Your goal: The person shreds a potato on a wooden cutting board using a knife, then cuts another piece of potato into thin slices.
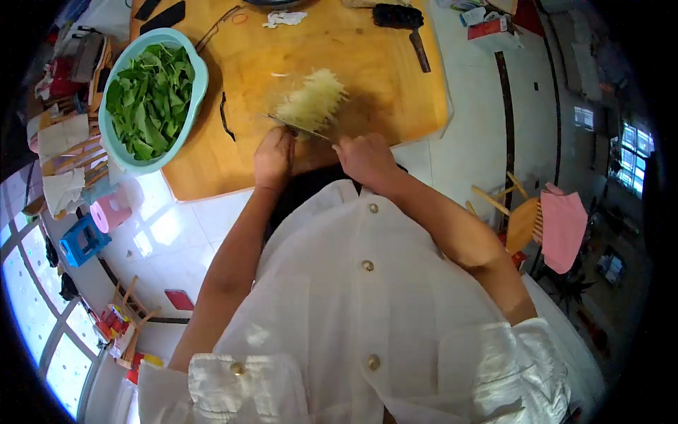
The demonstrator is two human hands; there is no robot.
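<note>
A pile of pale, thin shreds lies near the front edge of the wooden table, on what looks like a clear board. Along the near side of the pile runs a knife blade. My right hand is closed at the blade's right end, around what appears to be its handle, which the fingers hide. My left hand is at the blade's left end with its fingers bent together; whether they grip anything is hidden. Left of the hands stands a light-blue basin full of green leaves.
A thin black strip lies between basin and pile. Farther back are crumpled white tissue, a black brush with a dark handle, and dark flat objects. A chair with pink cloth stands at right, a blue stool at left.
</note>
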